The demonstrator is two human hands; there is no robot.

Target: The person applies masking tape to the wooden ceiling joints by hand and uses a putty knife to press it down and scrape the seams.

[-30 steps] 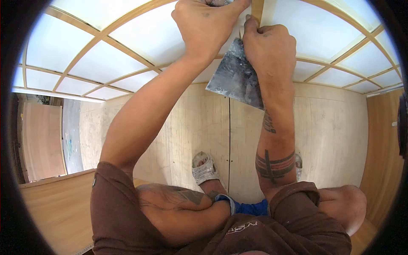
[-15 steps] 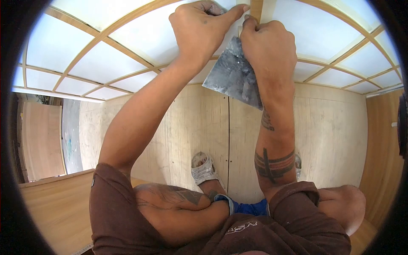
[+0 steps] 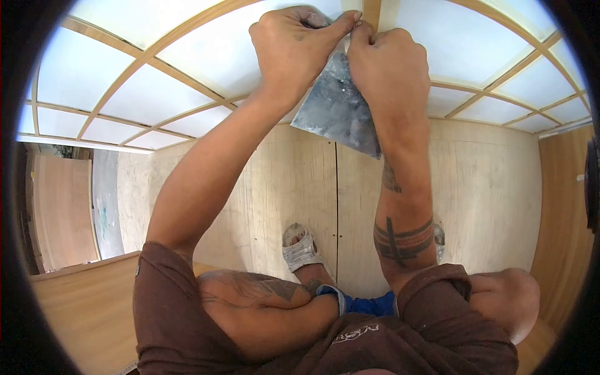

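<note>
Hanging between my two hands is a wide putty knife (image 3: 340, 112), its grey blade smeared with whitish residue and its broad edge pointing down toward me. My right hand (image 3: 390, 69) is closed round its narrow upper end, which the fingers hide. My left hand (image 3: 290, 50) is curled beside it, thumb stretched across to the right thumb at the top of the knife. Greyish smears show at the left fingers; what they hold, if anything, is hidden. Both hands are up against a wooden lattice (image 3: 372, 12) with white panels (image 3: 212, 50).
Below the lattice lies a pale plywood floor (image 3: 281, 181) with a dark seam. My sandalled foot (image 3: 301, 250) rests on it. Wooden boards stand at the left (image 3: 62, 206) and right (image 3: 562, 206). A wooden surface (image 3: 94, 300) is at lower left.
My right hand and the putty knife have shifted slightly left and up, bringing the right thumb closer to the left thumb. My left hand has hardly moved.
</note>
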